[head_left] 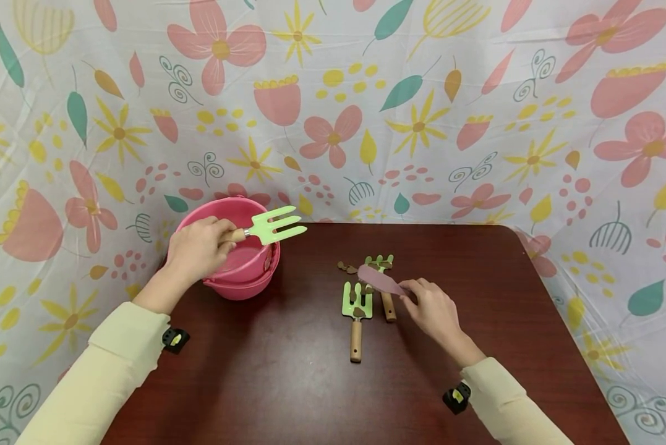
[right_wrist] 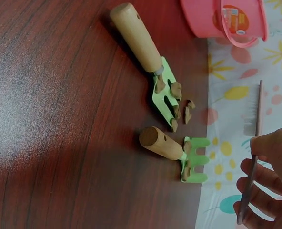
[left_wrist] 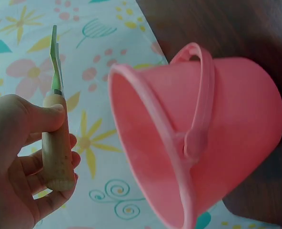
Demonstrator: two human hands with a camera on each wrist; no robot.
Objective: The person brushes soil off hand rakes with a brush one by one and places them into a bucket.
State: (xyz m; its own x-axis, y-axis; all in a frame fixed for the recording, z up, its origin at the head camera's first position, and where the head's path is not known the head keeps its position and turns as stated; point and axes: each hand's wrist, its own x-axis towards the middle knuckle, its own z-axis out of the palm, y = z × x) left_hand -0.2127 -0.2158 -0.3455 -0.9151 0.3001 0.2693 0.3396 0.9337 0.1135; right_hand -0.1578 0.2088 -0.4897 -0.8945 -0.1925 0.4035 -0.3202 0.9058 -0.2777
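In the head view my left hand grips the wooden handle of a light green garden hand fork, its prongs pointing right over the rim of a pink bucket. The left wrist view shows the fork edge-on, beside the bucket's mouth. My right hand holds a pink brush by its slim handle; white bristles show in the right wrist view. Below the brush lie a second green hand fork and a small green hand rake, both wooden-handled. Brown clumps sit on and beside their heads.
The dark wooden table has its far edge against a floral curtain. At the table's left edge stands the bucket, with a label on its side. A small black camera is strapped at each wrist.
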